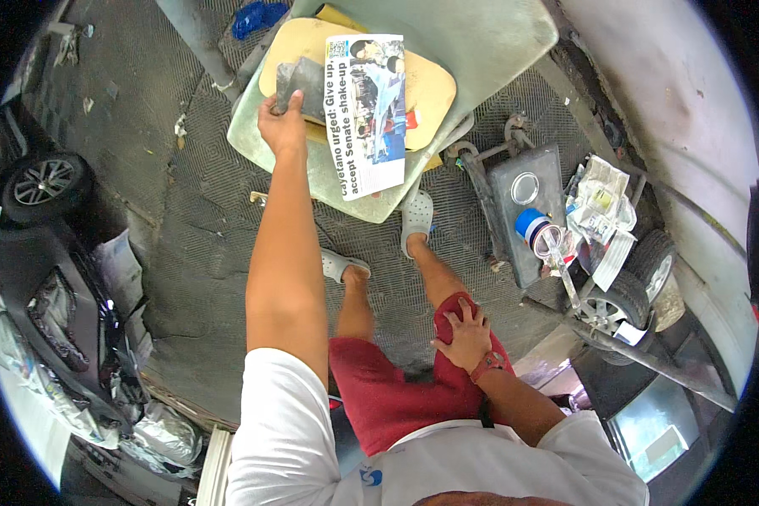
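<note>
The head view showed the left hand pinching a flat, dark grey sheet near its lower-left corner, thumb on top. The sheet was over a cream, round-cornered board, beside thin printed newspaper, above a smooth pale-green panel. The right hand, fingers spread and grasping nothing, rested on red cloth shorts.

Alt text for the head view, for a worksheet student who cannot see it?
A person's left hand holds a dark gray sheet beside newspaper on a cream board, which lies on a pale green surface. The right hand rests on red shorts. A blue can sits on a dark panel at right.
</note>
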{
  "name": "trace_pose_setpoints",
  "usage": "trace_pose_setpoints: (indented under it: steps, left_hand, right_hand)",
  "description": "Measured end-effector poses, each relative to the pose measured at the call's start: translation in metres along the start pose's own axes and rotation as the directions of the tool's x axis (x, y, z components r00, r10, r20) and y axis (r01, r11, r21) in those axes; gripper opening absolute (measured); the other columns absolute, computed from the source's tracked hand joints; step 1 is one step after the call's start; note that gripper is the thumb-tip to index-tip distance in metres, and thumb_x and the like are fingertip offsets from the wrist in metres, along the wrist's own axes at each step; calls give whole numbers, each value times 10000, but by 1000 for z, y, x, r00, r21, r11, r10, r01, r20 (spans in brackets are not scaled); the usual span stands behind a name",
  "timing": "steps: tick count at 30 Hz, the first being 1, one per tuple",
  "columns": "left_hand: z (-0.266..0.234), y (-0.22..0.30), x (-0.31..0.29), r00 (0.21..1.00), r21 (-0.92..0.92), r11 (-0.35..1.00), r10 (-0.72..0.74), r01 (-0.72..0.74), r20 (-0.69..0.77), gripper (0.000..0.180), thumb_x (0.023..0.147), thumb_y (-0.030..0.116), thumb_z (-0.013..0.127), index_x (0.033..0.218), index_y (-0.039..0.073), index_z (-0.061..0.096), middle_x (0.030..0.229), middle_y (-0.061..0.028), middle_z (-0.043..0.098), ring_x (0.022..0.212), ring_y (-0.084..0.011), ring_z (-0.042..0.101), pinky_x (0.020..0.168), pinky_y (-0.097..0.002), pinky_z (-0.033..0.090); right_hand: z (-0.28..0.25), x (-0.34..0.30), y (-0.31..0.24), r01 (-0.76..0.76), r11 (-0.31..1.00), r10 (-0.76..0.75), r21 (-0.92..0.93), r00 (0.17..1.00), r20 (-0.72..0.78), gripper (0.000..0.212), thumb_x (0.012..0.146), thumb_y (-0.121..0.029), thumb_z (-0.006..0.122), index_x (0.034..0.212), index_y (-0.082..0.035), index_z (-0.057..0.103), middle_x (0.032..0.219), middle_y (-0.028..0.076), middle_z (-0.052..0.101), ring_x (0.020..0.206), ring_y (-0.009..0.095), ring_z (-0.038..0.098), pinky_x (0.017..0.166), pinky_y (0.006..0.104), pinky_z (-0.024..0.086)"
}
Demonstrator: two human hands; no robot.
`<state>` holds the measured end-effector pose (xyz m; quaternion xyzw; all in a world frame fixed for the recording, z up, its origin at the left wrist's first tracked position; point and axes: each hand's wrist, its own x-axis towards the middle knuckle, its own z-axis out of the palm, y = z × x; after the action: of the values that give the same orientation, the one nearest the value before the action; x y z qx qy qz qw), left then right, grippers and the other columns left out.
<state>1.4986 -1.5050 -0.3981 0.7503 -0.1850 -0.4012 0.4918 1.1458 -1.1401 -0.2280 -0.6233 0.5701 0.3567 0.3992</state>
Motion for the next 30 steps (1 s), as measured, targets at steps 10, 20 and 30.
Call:
trace_pose_setpoints:
  steps: [10,20,30]
  left_hand:
    - [-70,154,-100,989,-354,924,141,-143,-33,407,1045,65,621,1391,36,410,1289,-134,602,1141,-224,622,934,-367,544]
    - [-142,241,-376,911,-547,799,-2,249,412,476,1054,128,609,1487,87,418,1424,-87,559,1226,-226,633,959,-372,627]
    - [-206,256,-506,805,-544,737,1,400,593,558,1059,356,606,1509,87,416,1478,-99,547,1331,-285,578,1108,-459,522]
  right_hand:
    - [17,-9,37,62,974,-48,217,997,-68,834,820,-621,754,1484,-173,522,1596,169,393,1428,514,382,1109,677,368]
    - [-183,-128,-72,509,-278,-93,814,830,-550,402,1015,-185,698,1357,2,599,1165,102,716,997,165,713,852,297,582]
    - [-146,-240,-53,546,-627,174,556,793,-583,202,1028,-143,658,1196,-30,677,1050,46,729,841,152,714,739,333,646]
